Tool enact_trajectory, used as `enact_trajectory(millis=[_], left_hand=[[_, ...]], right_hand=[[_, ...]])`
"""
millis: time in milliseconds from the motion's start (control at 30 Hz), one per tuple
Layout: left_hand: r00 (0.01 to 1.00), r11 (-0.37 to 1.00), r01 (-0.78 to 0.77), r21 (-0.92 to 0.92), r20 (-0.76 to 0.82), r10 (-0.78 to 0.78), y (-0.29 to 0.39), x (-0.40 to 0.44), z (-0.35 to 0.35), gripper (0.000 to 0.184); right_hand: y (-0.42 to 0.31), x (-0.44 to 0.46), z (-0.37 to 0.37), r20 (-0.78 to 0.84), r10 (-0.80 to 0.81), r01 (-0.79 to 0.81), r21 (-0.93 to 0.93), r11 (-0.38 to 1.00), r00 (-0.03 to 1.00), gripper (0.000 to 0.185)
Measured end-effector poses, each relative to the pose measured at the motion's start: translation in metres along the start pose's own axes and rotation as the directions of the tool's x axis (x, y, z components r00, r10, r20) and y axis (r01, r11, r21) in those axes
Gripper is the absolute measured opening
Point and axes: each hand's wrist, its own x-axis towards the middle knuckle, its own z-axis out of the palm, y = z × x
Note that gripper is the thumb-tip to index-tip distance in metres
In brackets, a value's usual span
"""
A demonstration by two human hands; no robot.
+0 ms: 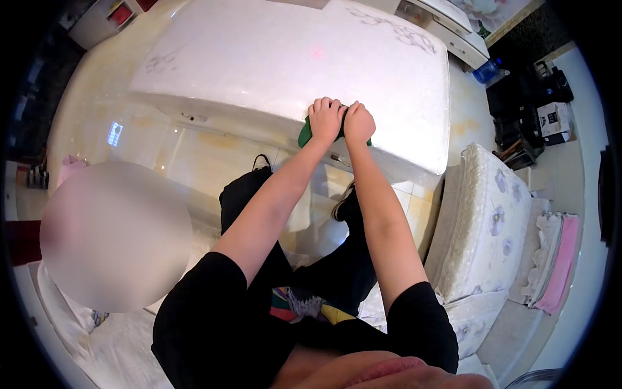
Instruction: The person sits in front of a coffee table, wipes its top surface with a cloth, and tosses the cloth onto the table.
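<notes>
Near the front edge of a white, glossy-topped table (259, 65), both my hands are on a dark green cloth (304, 133). My left hand (325, 118) is curled over the cloth's left part. Close beside it, my right hand (358, 123) is closed on the right part, knuckles up. Green fabric shows below and between the hands, and some of it hangs at the table edge. The rest of the cloth is hidden under my fingers.
A drawer handle (340, 159) is on the table's front. To the right stands a seat with a flowered cushion (495, 220). Black equipment (518, 97) and a blue water bottle (486, 71) are at the back right. A blurred round area covers the left.
</notes>
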Motion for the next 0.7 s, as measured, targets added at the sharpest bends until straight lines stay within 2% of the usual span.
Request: enact_trajectory(millis=[33,100,133,200,233,300,433,633,700], left_hand=[[1.0,1.0,-0.005,0.003,0.007,0.005,0.0,0.008,0.008,0.014],[0.995,0.996,-0.064,0.066,0.077,0.059,-0.004,0.023,0.027,0.015],[0.994,0.991,-0.108,0.08,0.013,0.108,-0.005,0.031,0.033,0.017],[0.995,0.986,-0.099,0.133,0.001,0.099,-0.004,0.05,0.051,0.019],[0.995,0.98,-0.093,0.177,-0.017,0.098,-0.006,0.056,0.059,0.021],[0.984,0.979,-0.149,0.141,-0.076,0.161,-0.014,0.08,0.083,0.023],[0.987,0.976,-0.152,0.154,-0.031,0.158,-0.022,0.123,0.123,0.023],[0.99,0.977,-0.134,0.168,-0.019,0.139,-0.031,0.155,0.162,0.025],[0.993,0.979,-0.114,0.169,-0.021,0.119,-0.03,0.156,0.162,0.026]], right_hand=[[0.002,0.007,0.004,0.003,0.008,-0.008,0.003,1.0,1.0,0.03],[0.008,0.024,0.017,0.005,-0.152,0.152,-0.065,0.986,0.988,0.033],[0.009,0.035,0.025,0.017,-0.146,0.147,-0.059,0.987,0.989,0.033],[0.013,0.06,0.041,-0.104,-0.339,0.331,-0.092,0.939,0.935,0.034],[0.011,0.072,0.043,-0.075,-0.345,0.335,-0.124,0.934,0.936,0.033],[0.007,0.098,0.053,-0.083,-0.327,0.313,-0.144,0.939,0.942,0.032],[0.004,0.151,0.079,-0.149,-0.29,0.269,-0.149,0.952,0.945,0.035],[0.003,0.199,0.093,-0.026,-0.268,0.262,-0.137,0.955,0.963,0.041],[0.0,0.198,0.093,0.066,-0.205,0.214,-0.162,0.963,0.976,0.043]])
